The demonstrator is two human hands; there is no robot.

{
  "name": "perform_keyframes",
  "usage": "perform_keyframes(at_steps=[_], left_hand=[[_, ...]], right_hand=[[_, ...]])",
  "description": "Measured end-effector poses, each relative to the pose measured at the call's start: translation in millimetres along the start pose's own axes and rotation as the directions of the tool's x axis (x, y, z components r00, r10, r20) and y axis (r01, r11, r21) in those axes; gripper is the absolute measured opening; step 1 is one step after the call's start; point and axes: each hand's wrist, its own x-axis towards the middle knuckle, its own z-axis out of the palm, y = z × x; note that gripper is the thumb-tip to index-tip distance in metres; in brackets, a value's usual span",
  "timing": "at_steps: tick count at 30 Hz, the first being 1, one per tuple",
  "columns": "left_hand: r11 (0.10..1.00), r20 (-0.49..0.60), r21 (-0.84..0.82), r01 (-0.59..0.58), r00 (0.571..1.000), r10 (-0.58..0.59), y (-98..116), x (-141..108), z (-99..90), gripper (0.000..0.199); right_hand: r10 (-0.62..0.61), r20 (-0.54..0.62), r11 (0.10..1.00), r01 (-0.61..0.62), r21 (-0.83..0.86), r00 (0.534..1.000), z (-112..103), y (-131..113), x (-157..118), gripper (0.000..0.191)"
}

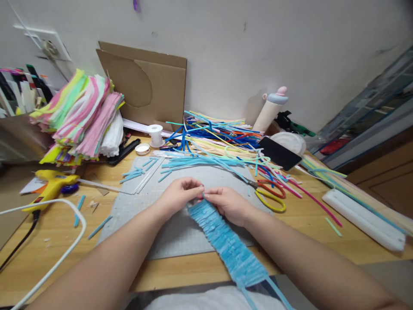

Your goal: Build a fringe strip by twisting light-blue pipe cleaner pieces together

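A blue strip of woven pipe cleaners [226, 241] runs from my fingers down over the table's front edge, with two loose blue ends at its lower end. My left hand [180, 196] pinches at the upper end of the strip, its fingertips around a small blue piece. My right hand [230, 204] is closed on the strip's upper end, its fingertips nearly touching those of my left hand. Below both hands lies a grey cutting mat [171, 234]. Blue pipe cleaners [200, 162] lie along the mat's far side, and short cut blue pieces [132, 174] at its left.
Scissors [271, 195] lie right of the mat. A yellow glue gun [53, 187] with its cable is at the left. Bundled pipe cleaners [87, 116], cardboard [155, 86], a white spool [156, 135], a black phone [280, 153] and a white bar [364, 219] stand or lie around.
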Motion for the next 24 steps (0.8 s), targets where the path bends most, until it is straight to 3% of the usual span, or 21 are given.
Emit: perform_keyframes(at_steps=[3, 10, 15, 20, 24], left_hand=[[0.998, -0.038, 0.058, 0.017, 0.999, -0.015, -1, -1, -2.5, 0.026], [1.000, -0.141, 0.021, -0.008, 0.990, 0.011, -1, 1, 1.3, 0.027], [1.000, -0.139, 0.013, -0.003, 0.990, 0.005, -3, 0, 5.0, 0.028], [1.000, -0.148, 0.013, 0.004, 0.989, -0.002, -5, 1, 4.7, 0.027], [1.000, -0.209, -0.011, -0.002, 0.978, -0.001, -5, 1, 2.3, 0.029]], right_hand=[[0.003, -0.018, 0.996, -0.004, -0.087, 1.000, 1, 1, -1, 0.030], [-0.009, -0.095, 0.984, -0.009, -0.180, 0.995, 0, -8, -3, 0.034], [-0.023, -0.081, 0.954, -0.003, -0.300, 0.996, -2, -8, -1, 0.032], [-0.026, -0.071, 0.956, 0.004, -0.295, 0.997, -2, -7, 0, 0.033], [-0.023, -0.056, 0.940, 0.003, -0.340, 0.998, -10, -11, 1, 0.036]])
